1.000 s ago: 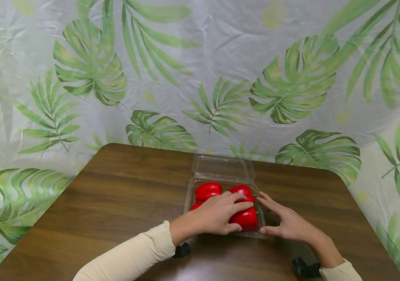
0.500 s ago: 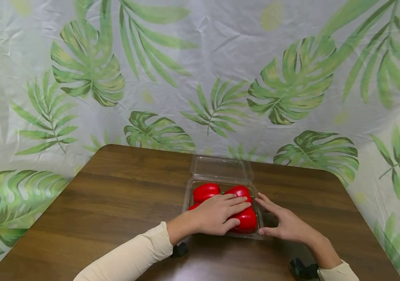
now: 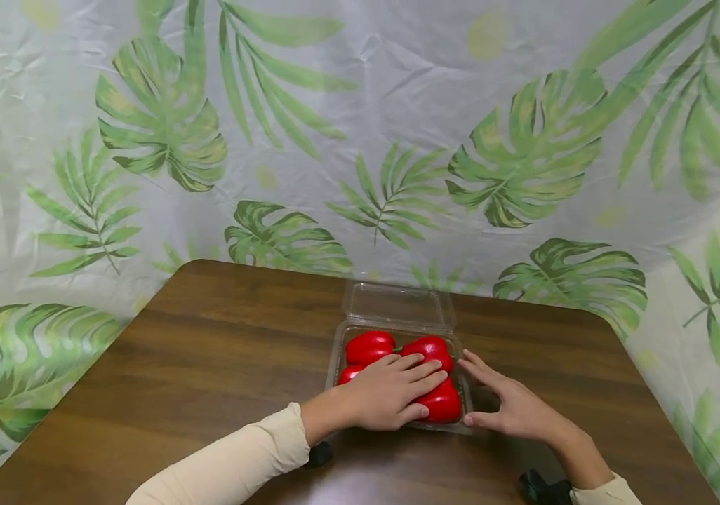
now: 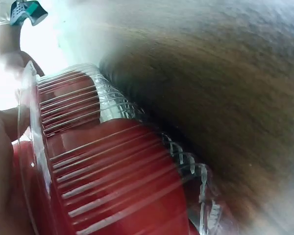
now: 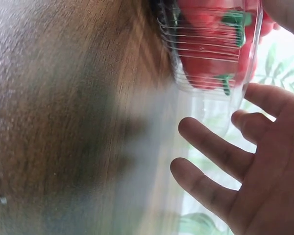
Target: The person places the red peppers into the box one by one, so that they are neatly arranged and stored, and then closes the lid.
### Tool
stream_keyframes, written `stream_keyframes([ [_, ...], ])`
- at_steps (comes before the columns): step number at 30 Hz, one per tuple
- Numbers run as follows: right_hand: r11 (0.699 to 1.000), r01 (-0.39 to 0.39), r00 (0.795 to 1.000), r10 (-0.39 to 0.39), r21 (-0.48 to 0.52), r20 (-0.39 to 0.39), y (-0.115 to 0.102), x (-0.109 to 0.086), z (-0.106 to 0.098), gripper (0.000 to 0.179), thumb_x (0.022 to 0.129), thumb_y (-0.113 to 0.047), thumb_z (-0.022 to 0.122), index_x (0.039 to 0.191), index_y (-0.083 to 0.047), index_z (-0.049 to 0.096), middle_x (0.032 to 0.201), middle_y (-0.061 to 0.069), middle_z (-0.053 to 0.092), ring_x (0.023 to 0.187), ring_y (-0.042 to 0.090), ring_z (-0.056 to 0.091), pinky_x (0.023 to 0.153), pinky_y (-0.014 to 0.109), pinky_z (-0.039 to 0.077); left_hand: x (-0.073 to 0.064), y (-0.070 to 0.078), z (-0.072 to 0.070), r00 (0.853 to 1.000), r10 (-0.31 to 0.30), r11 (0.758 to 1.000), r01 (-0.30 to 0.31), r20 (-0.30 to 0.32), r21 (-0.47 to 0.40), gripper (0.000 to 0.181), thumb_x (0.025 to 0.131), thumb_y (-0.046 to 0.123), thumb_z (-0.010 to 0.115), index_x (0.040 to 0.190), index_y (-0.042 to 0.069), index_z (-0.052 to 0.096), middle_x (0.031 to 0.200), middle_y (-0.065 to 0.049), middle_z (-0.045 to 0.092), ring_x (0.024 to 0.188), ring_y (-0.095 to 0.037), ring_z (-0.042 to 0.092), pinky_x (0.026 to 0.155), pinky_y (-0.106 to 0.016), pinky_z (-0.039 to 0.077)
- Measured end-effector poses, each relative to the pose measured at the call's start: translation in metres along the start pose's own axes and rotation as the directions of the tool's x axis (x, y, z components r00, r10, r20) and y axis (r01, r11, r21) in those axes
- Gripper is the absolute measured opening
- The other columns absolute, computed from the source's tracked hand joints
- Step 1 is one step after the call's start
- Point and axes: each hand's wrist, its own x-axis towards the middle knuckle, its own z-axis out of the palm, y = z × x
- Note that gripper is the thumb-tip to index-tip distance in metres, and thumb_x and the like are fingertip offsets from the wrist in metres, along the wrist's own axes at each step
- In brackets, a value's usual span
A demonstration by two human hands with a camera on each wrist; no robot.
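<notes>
Several red bell peppers (image 3: 369, 348) with green stems lie in a clear plastic clamshell container (image 3: 337, 365) on the table. My left hand (image 3: 388, 393) rests flat across the peppers, fingers spread toward the right, hiding part of them. Its thumb lies over the front right pepper (image 3: 443, 403). At the container's right side my right hand (image 3: 518, 407) has its fingers extended, with fingertips and thumb right at the rim. The right wrist view shows this hand's spread fingers (image 5: 206, 147) beside the ribbed container wall (image 5: 206, 54). Ribbed plastic over red peppers (image 4: 117, 181) fills much of the left wrist view.
The container's transparent lid (image 3: 398, 306) stands open toward the back edge of the brown wooden table (image 3: 221, 337). A leaf-patterned cloth (image 3: 360, 140) hangs behind the table. Black wrist devices (image 3: 543, 489) show at both wrists.
My left hand has slid slightly left and toward me over the peppers, uncovering more of the back right one. The right hand stays at the container's right side.
</notes>
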Motion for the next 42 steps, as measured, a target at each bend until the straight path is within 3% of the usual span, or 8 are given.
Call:
stream_keyframes([
  [7,1.0,-0.004,1.0,0.004,-0.012,0.004,-0.001,-0.001,-0.002,0.083,0.085,-0.046,0.073,0.153,-0.012,0.039,0.16,0.02,0.032,0.134,0.042,0.051,0.094,0.052,0.055,0.0,0.001,0.002,1.0,0.009,0.998,-0.009,-0.002,0.063,0.064,0.104,0.049,0.034,0.16,0.027,0.014,0.168,0.006,0.017,0.155,-0.02,0.022,0.124,-0.045,0.027],
  [13,1.0,-0.01,1.0,0.01,-0.008,0.014,0.0,0.0,-0.003,0.083,0.086,-0.047,0.073,0.153,-0.012,0.038,0.161,0.02,0.031,0.135,0.042,0.05,0.096,0.053,0.054,0.001,-0.001,0.0,0.999,0.021,1.0,-0.021,-0.046,0.017,0.063,0.103,0.047,0.041,0.159,0.025,0.023,0.166,0.004,0.025,0.153,-0.022,0.027,0.122,-0.047,0.031],
  [19,0.999,-0.039,0.999,0.039,-0.006,0.024,0.002,0.0,-0.003,0.085,0.085,-0.05,0.072,0.153,-0.013,0.038,0.162,0.019,0.031,0.137,0.042,0.049,0.097,0.056,0.052,-0.005,-0.007,-0.012,0.99,0.045,0.997,-0.053,-0.135,-0.057,0.062,0.1,0.042,0.051,0.156,0.022,0.032,0.163,-0.001,0.032,0.151,-0.024,0.032,0.12,-0.047,0.034],
  [22,0.999,-0.032,0.999,0.032,-0.001,0.026,0.001,0.0,-0.004,0.084,0.086,-0.049,0.072,0.153,-0.012,0.037,0.161,0.021,0.03,0.135,0.044,0.049,0.095,0.058,0.052,-0.015,-0.017,-0.019,0.972,0.034,0.993,-0.059,-0.233,-0.102,0.058,0.1,0.037,0.052,0.153,0.018,0.039,0.161,-0.004,0.038,0.147,-0.024,0.038,0.118,-0.045,0.037],
  [25,1.0,-0.022,0.999,0.022,-0.005,0.03,0.001,-0.001,-0.004,0.084,0.086,-0.048,0.072,0.153,-0.012,0.037,0.161,0.022,0.03,0.134,0.044,0.05,0.094,0.057,0.053,-0.029,-0.035,-0.023,0.941,-0.028,0.983,-0.035,-0.338,-0.18,0.052,0.1,0.031,0.054,0.148,0.013,0.047,0.156,-0.007,0.044,0.143,-0.025,0.044,0.116,-0.046,0.04],
  [28,1.0,-0.02,0.999,0.021,-0.019,0.024,0.001,-0.001,-0.003,0.084,0.086,-0.049,0.072,0.153,-0.011,0.038,0.161,0.021,0.031,0.133,0.043,0.051,0.094,0.054,0.053,-0.048,-0.059,-0.025,0.913,-0.156,0.951,0.035,-0.377,-0.308,0.049,0.098,0.026,0.055,0.144,0.009,0.051,0.153,-0.01,0.047,0.141,-0.029,0.046,0.115,-0.05,0.04],
  [34,0.999,-0.026,1.0,0.026,-0.035,0.005,0.001,-0.001,-0.003,0.084,0.084,-0.048,0.074,0.152,-0.011,0.04,0.16,0.018,0.033,0.133,0.04,0.053,0.094,0.049,0.055,-0.08,-0.103,-0.021,0.856,-0.394,0.86,0.216,-0.334,-0.463,0.046,0.097,0.022,0.058,0.14,0.004,0.054,0.149,-0.017,0.05,0.139,-0.037,0.046,0.114,-0.055,0.038],
  [42,0.999,-0.033,0.999,0.033,-0.013,0.027,0.0,0.001,-0.002,0.084,0.085,-0.048,0.073,0.152,-0.011,0.039,0.161,0.019,0.032,0.135,0.041,0.05,0.094,0.054,0.054,-0.091,-0.136,-0.01,0.824,-0.502,0.799,0.325,-0.262,-0.506,0.043,0.098,0.02,0.056,0.137,0.0,0.055,0.144,-0.022,0.054,0.136,-0.039,0.049,0.112,-0.055,0.04],
])
